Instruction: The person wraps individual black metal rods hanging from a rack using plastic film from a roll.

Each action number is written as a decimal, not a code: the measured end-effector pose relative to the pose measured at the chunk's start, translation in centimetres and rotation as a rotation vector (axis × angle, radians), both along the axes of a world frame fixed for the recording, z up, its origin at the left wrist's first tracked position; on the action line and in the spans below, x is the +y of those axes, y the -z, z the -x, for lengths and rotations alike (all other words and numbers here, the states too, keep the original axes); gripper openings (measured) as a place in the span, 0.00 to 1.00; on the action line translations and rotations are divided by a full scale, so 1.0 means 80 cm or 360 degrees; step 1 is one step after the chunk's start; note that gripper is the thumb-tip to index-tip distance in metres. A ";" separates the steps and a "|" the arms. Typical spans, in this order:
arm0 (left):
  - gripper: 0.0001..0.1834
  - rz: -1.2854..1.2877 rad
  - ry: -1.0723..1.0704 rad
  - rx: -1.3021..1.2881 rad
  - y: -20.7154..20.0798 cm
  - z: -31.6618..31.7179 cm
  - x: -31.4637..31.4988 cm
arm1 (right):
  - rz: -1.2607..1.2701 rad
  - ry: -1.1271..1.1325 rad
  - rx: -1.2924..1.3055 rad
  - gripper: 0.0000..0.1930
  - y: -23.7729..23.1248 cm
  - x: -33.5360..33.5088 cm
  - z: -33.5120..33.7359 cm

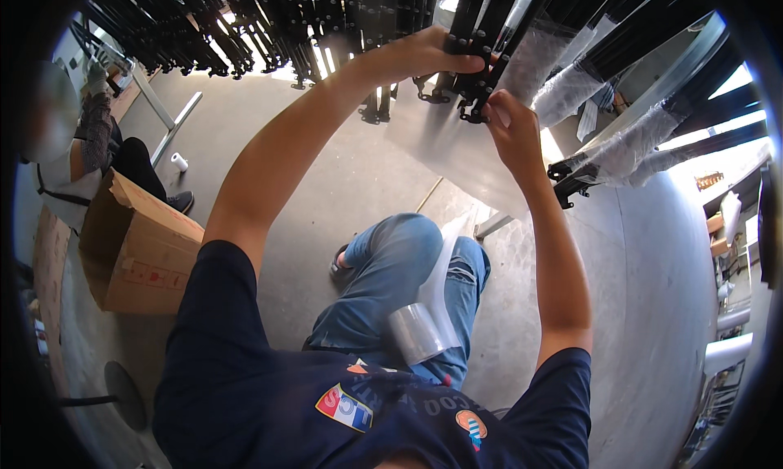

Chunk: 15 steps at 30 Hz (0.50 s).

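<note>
A cluster of black metal bars [481, 41] with small bracket ends hangs in front of me. My left hand [440, 55] is closed round these bars, its thumb lying across the front and the other fingers hidden behind. Just below and to the right, my right hand [514, 126] is pinched at the side of a bar's lower end; what lies between its fingertips is too small to tell. A roll of clear plastic film [424, 334] rests on my lap, with a loose strip [444, 265] running up between my knees.
More black bars [204, 28] hang in rows at the upper left. Film-wrapped bars [628, 147] jut in at the right. An open cardboard box [147, 245] stands at my left, near another seated person [98, 143]. A small white roll [179, 161] lies on the floor.
</note>
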<state>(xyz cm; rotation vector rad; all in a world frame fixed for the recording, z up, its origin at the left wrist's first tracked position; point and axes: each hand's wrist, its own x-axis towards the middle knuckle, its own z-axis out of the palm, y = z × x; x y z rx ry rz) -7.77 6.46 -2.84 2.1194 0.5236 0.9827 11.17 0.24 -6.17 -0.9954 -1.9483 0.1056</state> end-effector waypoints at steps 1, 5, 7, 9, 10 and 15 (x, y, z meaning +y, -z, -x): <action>0.25 -0.0005 -0.0045 0.0063 0.000 0.001 0.003 | -0.0008 -0.0032 0.0076 0.05 0.000 0.000 0.002; 0.27 0.0016 -0.0085 0.0340 -0.012 0.006 -0.001 | 0.0109 -0.0107 0.0264 0.04 -0.012 -0.004 0.006; 0.28 -0.0012 -0.0203 0.0756 -0.030 0.009 -0.022 | 0.0080 -0.0080 0.0276 0.04 -0.018 -0.005 0.005; 0.28 -0.0196 -0.0297 0.0892 -0.027 0.018 -0.026 | 0.0059 -0.0041 0.0326 0.04 -0.024 -0.004 0.004; 0.28 -0.0364 -0.0334 0.0822 -0.019 0.027 -0.029 | 0.0047 -0.0024 0.0356 0.04 -0.027 -0.003 0.004; 0.26 -0.0331 -0.0354 0.0821 -0.030 0.039 -0.029 | 0.0126 -0.0103 0.0413 0.05 -0.031 0.007 -0.004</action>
